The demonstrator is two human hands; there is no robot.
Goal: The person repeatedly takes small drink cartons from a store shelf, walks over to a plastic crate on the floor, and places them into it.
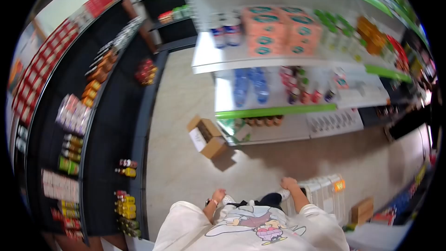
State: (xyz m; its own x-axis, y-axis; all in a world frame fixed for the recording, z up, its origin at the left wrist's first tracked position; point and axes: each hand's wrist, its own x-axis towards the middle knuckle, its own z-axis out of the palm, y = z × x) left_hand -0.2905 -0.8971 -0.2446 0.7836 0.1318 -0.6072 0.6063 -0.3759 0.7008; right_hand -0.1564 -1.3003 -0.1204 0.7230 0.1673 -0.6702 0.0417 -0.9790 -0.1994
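Note:
My left hand point(218, 195) hangs low in front of my body, its fingers curled in with nothing visible in them. A band is on that wrist. My right hand point(289, 183) is also loosely closed, just left of a pale plastic storage bin point(325, 200) with an orange label point(339, 185). No held object shows in it. An open cardboard box point(214, 146) stands on the floor ahead, apart from both hands, with a white paper label on its side.
White shelves with green edges point(278, 111) carry orange packs point(265, 32), cans point(232, 32) and blue bottles point(260, 86). Along the left runs a dark shelf unit point(104, 125) with yellow bottles point(125, 207). A brown box point(362, 211) stands right of the bin.

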